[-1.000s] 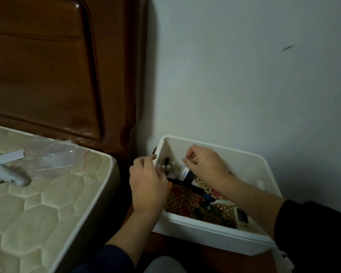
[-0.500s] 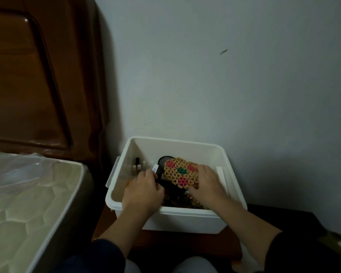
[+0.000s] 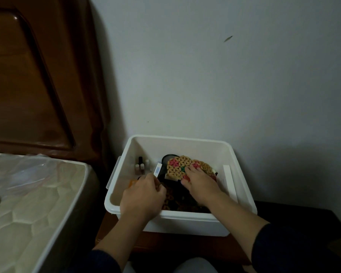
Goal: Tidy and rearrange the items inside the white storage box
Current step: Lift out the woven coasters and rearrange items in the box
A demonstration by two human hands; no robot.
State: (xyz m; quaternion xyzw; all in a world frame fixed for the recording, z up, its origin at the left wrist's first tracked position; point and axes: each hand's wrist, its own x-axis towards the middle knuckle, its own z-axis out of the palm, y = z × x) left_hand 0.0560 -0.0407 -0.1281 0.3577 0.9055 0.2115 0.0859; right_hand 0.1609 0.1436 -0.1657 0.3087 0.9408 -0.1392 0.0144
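The white storage box (image 3: 185, 220) stands on a wooden nightstand against the wall. Inside lies a tan woven mat (image 3: 178, 167) with pink and green patches, resting over a round black item (image 3: 166, 157). My right hand (image 3: 200, 184) lies on the mat with its fingers spread flat. My left hand (image 3: 143, 196) is inside the box at its left side, fingers curled down into dark patterned items; what it holds is hidden. Small bottles (image 3: 140, 166) stand in the back left corner, a small white card (image 3: 158, 170) beside them.
A mattress (image 3: 28, 209) with clear plastic bags (image 3: 26, 170) lies to the left, below a dark wooden headboard (image 3: 37, 75). The nightstand (image 3: 175, 245) carries the box. A white flat piece (image 3: 228, 180) leans along the box's right wall. A grey wall stands behind.
The patterned mat has come up on top of the box's contents under my right hand. My left hand has moved lower into the box's left side. The view has shifted right.
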